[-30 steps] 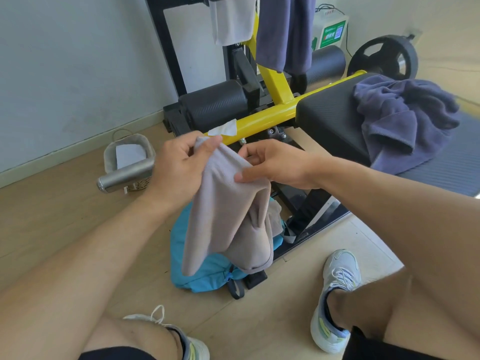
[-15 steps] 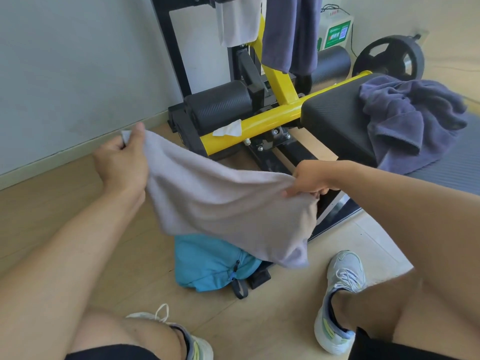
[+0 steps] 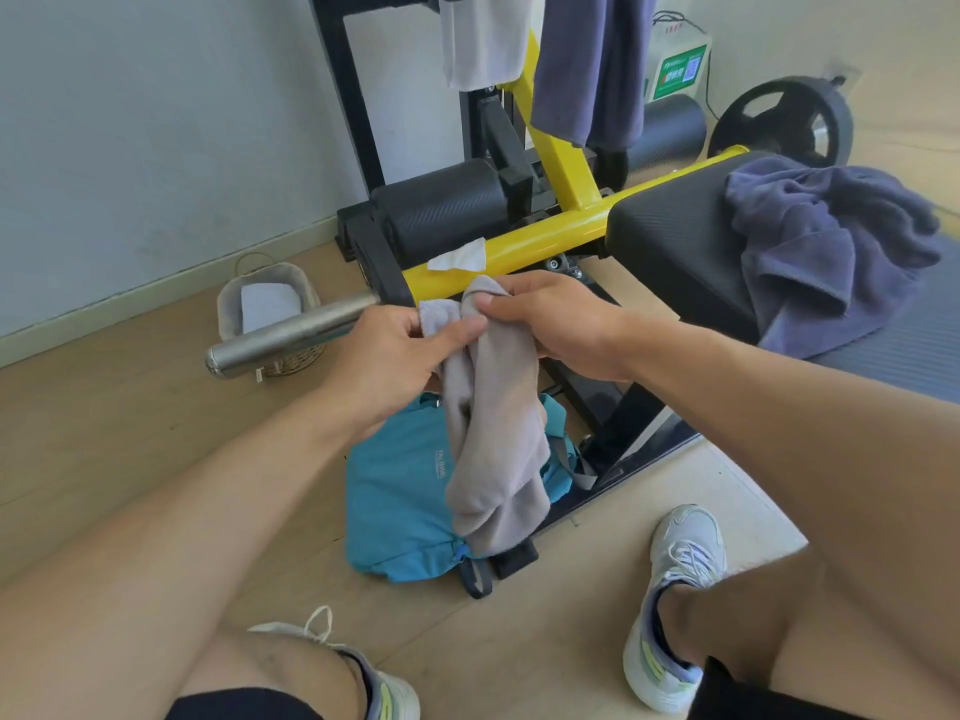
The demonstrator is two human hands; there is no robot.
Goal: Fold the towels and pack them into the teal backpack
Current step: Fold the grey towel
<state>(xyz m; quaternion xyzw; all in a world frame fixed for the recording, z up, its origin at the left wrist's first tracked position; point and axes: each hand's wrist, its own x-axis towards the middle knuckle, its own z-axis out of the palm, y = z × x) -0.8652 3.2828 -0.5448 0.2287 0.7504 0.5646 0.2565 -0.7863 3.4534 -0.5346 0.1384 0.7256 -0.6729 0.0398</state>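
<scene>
Above the teal backpack [image 3: 400, 491] on the floor, I held one grey towel [image 3: 493, 439] with both hands. I counted four towels: the grey one in my grip, one dark blue towel [image 3: 826, 246] heaped at the far end of the bench [image 3: 670, 236], one dark blue hanging towel [image 3: 587, 65] and one white hanging towel [image 3: 485, 39] on the frame behind. One backpack lay below, and one basket [image 3: 270, 309] stood by the wall.

My left hand [image 3: 384, 366] was pinched closed on the towel's top edge, thumb pressed along the cloth, forearm reaching in from the lower left. My right hand [image 3: 556, 324] was closed on the edge just beside it, fingers curled over a bunched corner, wrist bent, forearm coming in from the right. Both hands nearly touched, in front of the bench's yellow bar [image 3: 519, 246].

The towel hung down doubled in two long, loose folds, rumpled, its lower end draped over the backpack's right side. The backpack lay flat against the bench's black base, a strap [image 3: 478, 579] trailing at its near corner.
</scene>
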